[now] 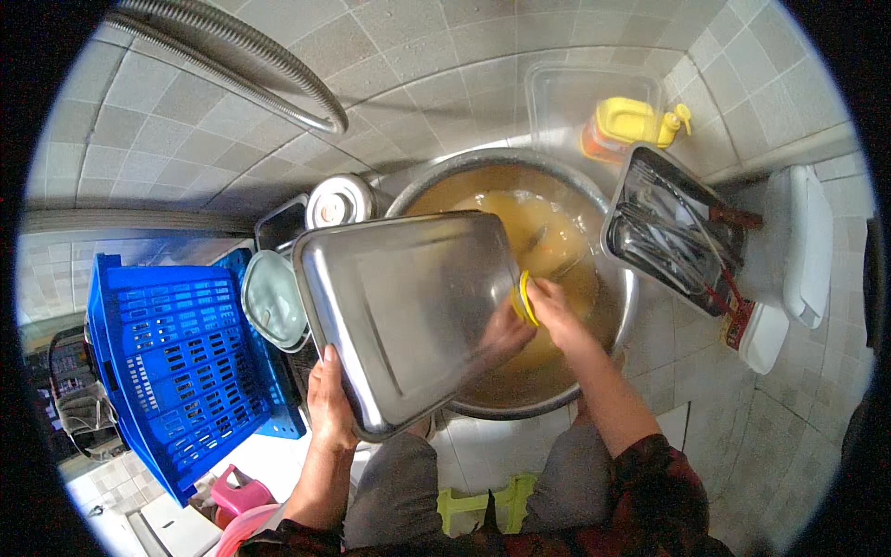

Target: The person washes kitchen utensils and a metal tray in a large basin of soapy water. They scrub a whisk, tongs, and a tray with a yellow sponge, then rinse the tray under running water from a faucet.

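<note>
My left hand grips the lower left edge of a rectangular stainless steel pan. The pan is tilted over a large round metal basin, its shiny underside facing up. In my right hand is a yellow scrubbing pad, held against the pan's right side. That hand is mirrored in the metal. Cloudy, yellowish-brown water fills the basin, with something partly submerged in it that I cannot make out. Part of the basin is hidden behind the pan.
A blue plastic crate and a pale bowl stand left. A metal tray of utensils sits right, near a yellow-capped jug. A flexible metal hose hangs on the tiled wall. A green stool is beneath me.
</note>
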The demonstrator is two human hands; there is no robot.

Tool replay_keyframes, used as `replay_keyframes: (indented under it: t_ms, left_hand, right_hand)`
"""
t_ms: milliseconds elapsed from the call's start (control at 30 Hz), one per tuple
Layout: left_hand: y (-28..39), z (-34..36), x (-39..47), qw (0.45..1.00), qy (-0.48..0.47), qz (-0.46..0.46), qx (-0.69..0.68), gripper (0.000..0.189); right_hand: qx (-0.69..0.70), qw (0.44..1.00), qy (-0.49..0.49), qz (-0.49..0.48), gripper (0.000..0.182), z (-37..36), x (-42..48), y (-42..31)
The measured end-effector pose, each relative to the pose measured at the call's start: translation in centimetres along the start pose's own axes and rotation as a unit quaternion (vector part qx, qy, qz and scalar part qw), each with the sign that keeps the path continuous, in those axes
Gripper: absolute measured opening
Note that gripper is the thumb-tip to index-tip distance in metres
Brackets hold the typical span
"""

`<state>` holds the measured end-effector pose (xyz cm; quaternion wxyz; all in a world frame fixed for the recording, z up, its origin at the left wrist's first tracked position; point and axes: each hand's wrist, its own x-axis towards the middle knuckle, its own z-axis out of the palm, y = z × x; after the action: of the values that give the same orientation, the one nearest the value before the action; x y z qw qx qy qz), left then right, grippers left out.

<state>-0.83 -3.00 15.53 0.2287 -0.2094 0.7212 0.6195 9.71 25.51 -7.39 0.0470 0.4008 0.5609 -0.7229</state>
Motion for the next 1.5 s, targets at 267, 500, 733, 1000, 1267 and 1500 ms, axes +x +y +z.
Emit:
replay_keyframes:
  t_ms: [267, 500, 733, 1000, 1267, 1500]
  left_hand:
    - [-0.4, -0.8, -1.0, 0.979, -0.191, 0.066, 0.038, 0.032]
    - [0.8, -0.5, 0.0, 0.983, -0.163, 0.071, 0.048, 0.033]
    - [0.8, 2.5, 1.7, 0.989, -0.113, 0.047, 0.078, 0.047]
    - [3.1, 5.5, 1.9, 0.986, -0.083, 0.014, 0.144, 0.083]
    - [3.7, 7.2, 2.3, 0.993, -0.081, 0.009, 0.087, 0.083]
    - [3.4, 7.8, 2.5, 0.998, -0.050, -0.045, 0.007, 0.056]
  right_hand:
    - [0.053, 0.997, 0.008, -0.057, 0.038, -1.2, 6.6, -5.4]
    - [-0.287, 0.939, 0.121, -0.143, 0.028, -0.7, 0.0, -3.5]
    - [-0.594, 0.743, 0.112, -0.288, 0.019, -3.7, -2.2, 6.8]
    - [-0.171, 0.939, 0.011, -0.299, 0.016, 1.0, -7.9, -13.3]
    - [-0.402, 0.722, -0.104, -0.554, 0.024, 10.4, -7.1, -24.4]
    - [-0.400, 0.691, -0.134, -0.587, 0.030, 9.4, -15.1, -15.5]
